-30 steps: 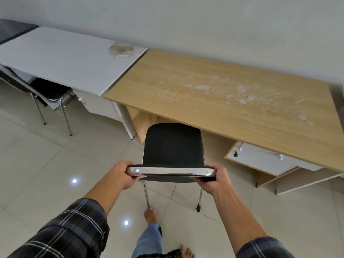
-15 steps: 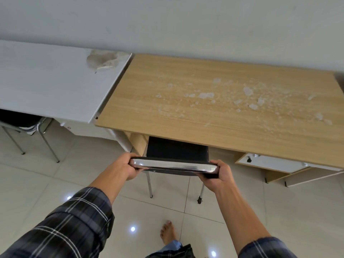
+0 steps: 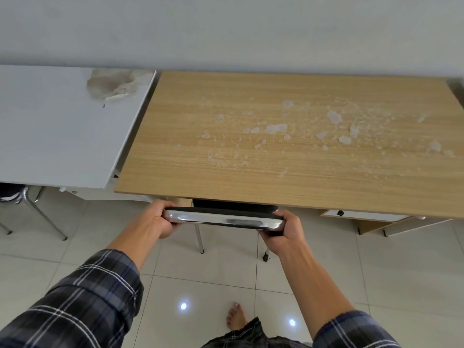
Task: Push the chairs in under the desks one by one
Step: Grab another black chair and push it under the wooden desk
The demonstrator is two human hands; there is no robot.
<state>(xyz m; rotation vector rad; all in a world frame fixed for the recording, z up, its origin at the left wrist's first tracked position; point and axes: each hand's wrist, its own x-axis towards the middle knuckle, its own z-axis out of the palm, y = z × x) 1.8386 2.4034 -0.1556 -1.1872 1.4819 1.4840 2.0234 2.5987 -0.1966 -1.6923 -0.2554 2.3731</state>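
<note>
A black chair (image 3: 223, 218) with a chrome-backed backrest and metal legs stands at the front edge of the wooden desk (image 3: 276, 146). Its seat is almost wholly hidden under the desktop; only a thin black strip shows. My left hand (image 3: 160, 217) grips the left end of the backrest. My right hand (image 3: 286, 232) grips the right end. Two rear chair legs show below the backrest on the tiled floor.
A white desk (image 3: 62, 126) adjoins the wooden one on the left, with a second chair (image 3: 22, 204) partly under it. White flakes litter the wooden top. A white drawer unit (image 3: 364, 217) hangs under its right side. My bare foot (image 3: 234, 317) is on the tiles.
The chair has slid forward under the wooden desk, so its black seat is now nearly hidden. I have stepped closer; both hands keep their grip on the backrest.
</note>
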